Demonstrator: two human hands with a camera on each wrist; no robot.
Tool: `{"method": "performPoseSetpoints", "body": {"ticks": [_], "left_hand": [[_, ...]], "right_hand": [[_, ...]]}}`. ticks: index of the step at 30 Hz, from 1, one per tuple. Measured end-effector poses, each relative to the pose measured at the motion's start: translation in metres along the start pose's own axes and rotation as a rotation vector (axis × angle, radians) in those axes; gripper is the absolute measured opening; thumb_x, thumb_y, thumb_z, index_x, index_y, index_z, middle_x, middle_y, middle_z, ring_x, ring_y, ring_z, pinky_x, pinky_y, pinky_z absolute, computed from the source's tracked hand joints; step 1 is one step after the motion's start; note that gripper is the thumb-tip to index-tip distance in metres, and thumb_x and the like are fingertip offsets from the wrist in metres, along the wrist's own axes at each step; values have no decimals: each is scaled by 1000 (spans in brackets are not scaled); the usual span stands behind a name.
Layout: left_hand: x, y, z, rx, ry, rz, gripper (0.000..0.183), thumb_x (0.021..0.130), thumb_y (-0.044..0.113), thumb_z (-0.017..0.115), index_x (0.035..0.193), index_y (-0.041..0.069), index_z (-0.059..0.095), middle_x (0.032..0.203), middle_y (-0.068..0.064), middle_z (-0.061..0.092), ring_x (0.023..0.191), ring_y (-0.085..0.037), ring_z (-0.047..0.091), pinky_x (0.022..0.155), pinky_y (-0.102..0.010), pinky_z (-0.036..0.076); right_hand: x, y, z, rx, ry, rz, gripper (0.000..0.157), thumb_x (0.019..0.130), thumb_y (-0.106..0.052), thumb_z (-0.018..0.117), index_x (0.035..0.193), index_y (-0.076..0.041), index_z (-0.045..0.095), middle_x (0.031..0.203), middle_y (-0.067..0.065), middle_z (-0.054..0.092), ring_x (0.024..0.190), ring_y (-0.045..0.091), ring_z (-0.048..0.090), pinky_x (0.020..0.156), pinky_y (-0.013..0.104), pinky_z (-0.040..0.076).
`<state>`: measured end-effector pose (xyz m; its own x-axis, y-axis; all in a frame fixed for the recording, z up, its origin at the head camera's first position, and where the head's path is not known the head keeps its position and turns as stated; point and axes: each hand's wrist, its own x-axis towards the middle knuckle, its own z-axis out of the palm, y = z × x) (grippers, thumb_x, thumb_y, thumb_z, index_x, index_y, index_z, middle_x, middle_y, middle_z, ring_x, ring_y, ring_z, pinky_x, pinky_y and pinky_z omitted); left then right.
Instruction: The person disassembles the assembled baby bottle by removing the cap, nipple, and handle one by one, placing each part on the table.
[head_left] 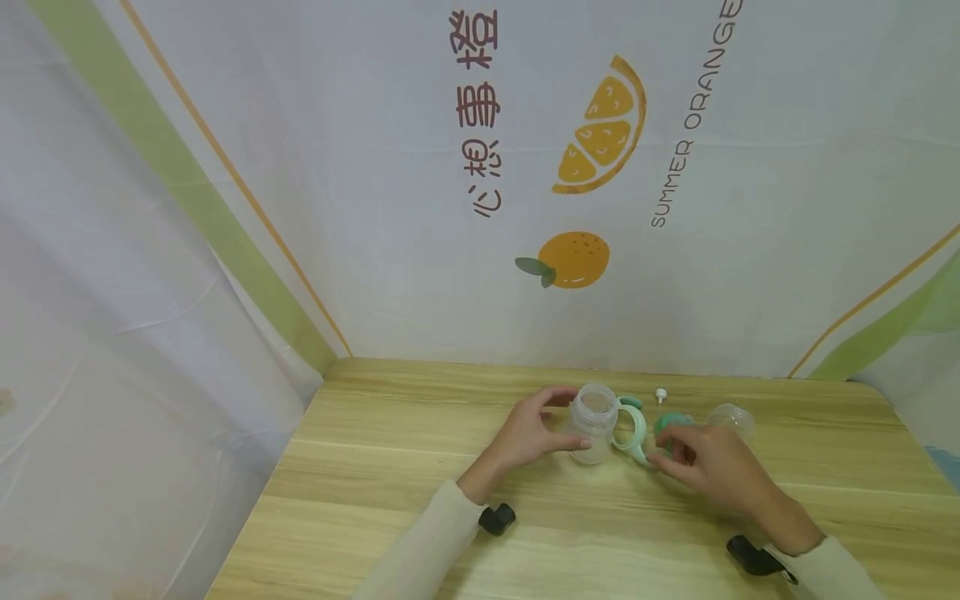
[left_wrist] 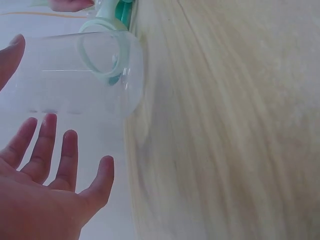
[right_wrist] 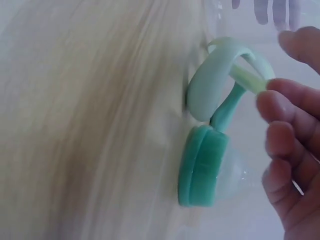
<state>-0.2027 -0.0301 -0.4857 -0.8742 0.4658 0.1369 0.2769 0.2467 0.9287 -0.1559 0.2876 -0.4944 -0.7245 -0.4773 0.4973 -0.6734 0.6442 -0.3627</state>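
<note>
A clear baby bottle without a lid stands upright on the table. My left hand grips it from the left, thumb in front and fingers round the far side. Just right of the bottle is a pale green handle ring. The right hand hovers beside this ring, fingers loosely bent and thumb apart. An index fingertip overlaps the ring's end in the right wrist view; whether they touch I cannot tell. Below those fingers lies a green collar with a clear nipple.
Behind the ring lies a small white part. A clear dome cap is partly hidden behind the right hand. The wooden table meets a printed curtain at its back edge.
</note>
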Motion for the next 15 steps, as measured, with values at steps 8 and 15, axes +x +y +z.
{"method": "performPoseSetpoints", "body": {"ticks": [8,15], "left_hand": [[-3,0,-3,-36,14,32,69,87,14,97,148,14,65,144,2,68,139,-38,59,116,-55,48],[-2,-1,-2,-22,30,45,70,87,14,97,149,14,64,143,3,69,137,-28,62,115,-49,50]], "right_hand": [[14,-4,-1,48,133,-71,38,79,-7,95,112,-6,77,74,-26,56,60,-10,48,53,13,45],[25,-12,4,71,114,-82,45,81,-13,97,120,-7,75,75,-25,54,61,-9,45,54,13,43]]}}
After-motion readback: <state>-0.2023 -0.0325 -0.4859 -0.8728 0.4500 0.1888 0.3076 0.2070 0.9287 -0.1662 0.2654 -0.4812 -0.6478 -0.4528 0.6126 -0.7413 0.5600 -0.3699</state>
